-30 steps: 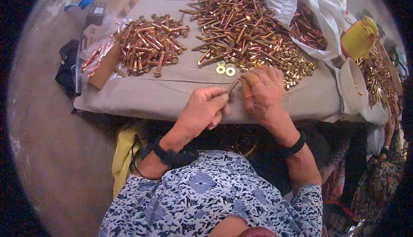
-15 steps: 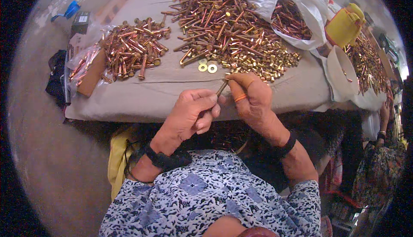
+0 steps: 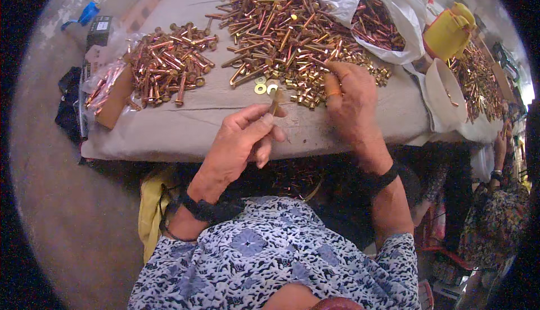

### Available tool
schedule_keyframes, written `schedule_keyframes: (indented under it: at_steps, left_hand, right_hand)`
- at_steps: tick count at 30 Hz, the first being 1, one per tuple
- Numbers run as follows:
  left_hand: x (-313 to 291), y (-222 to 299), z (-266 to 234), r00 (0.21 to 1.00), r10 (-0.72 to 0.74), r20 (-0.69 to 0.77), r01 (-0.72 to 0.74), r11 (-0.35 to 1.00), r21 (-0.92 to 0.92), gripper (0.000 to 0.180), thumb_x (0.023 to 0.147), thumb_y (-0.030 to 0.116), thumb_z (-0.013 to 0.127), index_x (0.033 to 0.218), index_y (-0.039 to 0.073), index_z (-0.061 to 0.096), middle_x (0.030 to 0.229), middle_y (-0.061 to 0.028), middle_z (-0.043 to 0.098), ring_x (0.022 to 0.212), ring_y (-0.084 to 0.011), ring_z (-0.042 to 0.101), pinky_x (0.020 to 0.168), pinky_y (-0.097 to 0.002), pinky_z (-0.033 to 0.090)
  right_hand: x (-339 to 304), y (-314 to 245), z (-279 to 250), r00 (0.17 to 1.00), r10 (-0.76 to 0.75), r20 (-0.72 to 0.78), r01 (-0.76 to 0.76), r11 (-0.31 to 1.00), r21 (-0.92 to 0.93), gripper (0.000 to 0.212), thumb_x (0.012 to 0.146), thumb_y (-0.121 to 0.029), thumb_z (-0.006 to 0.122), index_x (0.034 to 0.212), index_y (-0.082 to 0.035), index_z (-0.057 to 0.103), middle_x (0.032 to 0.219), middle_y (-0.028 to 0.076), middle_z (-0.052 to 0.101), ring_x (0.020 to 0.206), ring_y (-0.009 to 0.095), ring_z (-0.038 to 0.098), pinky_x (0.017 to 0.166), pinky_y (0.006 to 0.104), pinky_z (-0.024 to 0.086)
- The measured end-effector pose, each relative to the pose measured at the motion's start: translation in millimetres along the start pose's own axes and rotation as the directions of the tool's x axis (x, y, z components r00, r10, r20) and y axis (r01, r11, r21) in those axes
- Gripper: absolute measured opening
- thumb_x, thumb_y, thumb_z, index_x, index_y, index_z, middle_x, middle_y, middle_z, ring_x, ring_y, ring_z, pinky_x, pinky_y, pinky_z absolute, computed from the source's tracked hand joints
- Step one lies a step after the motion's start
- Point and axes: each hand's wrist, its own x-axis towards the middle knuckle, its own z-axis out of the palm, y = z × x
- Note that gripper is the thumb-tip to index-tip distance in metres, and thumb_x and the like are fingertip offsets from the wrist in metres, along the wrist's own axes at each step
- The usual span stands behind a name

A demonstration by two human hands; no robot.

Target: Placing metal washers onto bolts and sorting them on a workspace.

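Between its thumb and fingers, my left hand (image 3: 239, 138) grips a bolt (image 3: 275, 102), tilted upward above the table's front edge. My right hand (image 3: 357, 104) reaches over the heap of small brass-coloured nuts (image 3: 305, 91); its fingers are apart, with the fingertips among the nuts. Several flat washers (image 3: 260, 89) lie just beyond the bolt. Behind the nuts spreads a large pile of coppery-gold bolts (image 3: 275, 28). A smaller pile of bolts (image 3: 169, 62) sits to the left.
A cardboard piece (image 3: 115, 99) and a clear plastic bag of bolts (image 3: 103, 89) stand at the left edge. White plastic sacking (image 3: 394, 28) holds more bolts. At the right are a yellow container (image 3: 447, 34), a white tub (image 3: 444, 93) and another bolt pile (image 3: 478, 79).
My right hand has left the bolt and moved right and away from me, onto the nuts. My left hand has shifted slightly left, keeping the bolt, which now points more upright.
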Motion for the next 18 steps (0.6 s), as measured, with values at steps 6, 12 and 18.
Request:
schedule_keyframes:
  at_steps: [6, 12, 18]
  left_hand:
    - [0.7, 3.5, -6.9, 0.999, 0.001, -0.052, 0.003, 0.996, 0.087, 0.02, 0.087, 0.02, 0.05, 0.094, 0.001, 0.055, 0.064, -0.0025, 0.053, 0.034, -0.0044, 0.034, 0.031, -0.0194, 0.027]
    - [1.5, 5.5, -4.8, 0.991, 0.019, -0.131, 0.002, 0.988, 0.156, 0.02, 0.086, 0.021, 0.051, 0.091, 0.001, 0.056, 0.058, -0.0004, 0.049, 0.033, -0.0037, 0.032, 0.029, -0.0187, 0.025]
    - [3.1, 6.4, -2.7, 0.995, -0.007, -0.096, 0.025, 0.981, 0.193, 0.02, 0.086, 0.021, 0.051, 0.091, 0.003, 0.057, 0.054, 0.0016, 0.045, 0.031, -0.003, 0.029, 0.028, -0.0189, 0.021]
  right_hand:
    - [15.9, 5.8, 0.6, 0.994, -0.01, 0.107, 0.028, 0.985, -0.169, 0.023, 0.07, -0.01, 0.058, 0.093, -0.008, 0.058, 0.095, 0.009, 0.059, 0.093, 0.028, 0.052, 0.075, 0.0396, 0.041]
    - [19.9, 2.1, 20.7, 0.949, -0.095, 0.299, 0.172, 0.955, -0.243, 0.022, 0.068, -0.012, 0.056, 0.09, -0.008, 0.058, 0.104, 0.009, 0.056, 0.105, 0.03, 0.046, 0.083, 0.0457, 0.036]
    - [21.6, 6.8, 20.6, 0.925, -0.098, 0.367, 0.162, 0.975, -0.15, 0.017, 0.071, -0.01, 0.058, 0.087, -0.006, 0.056, 0.106, 0.01, 0.055, 0.11, 0.029, 0.044, 0.086, 0.0452, 0.033]
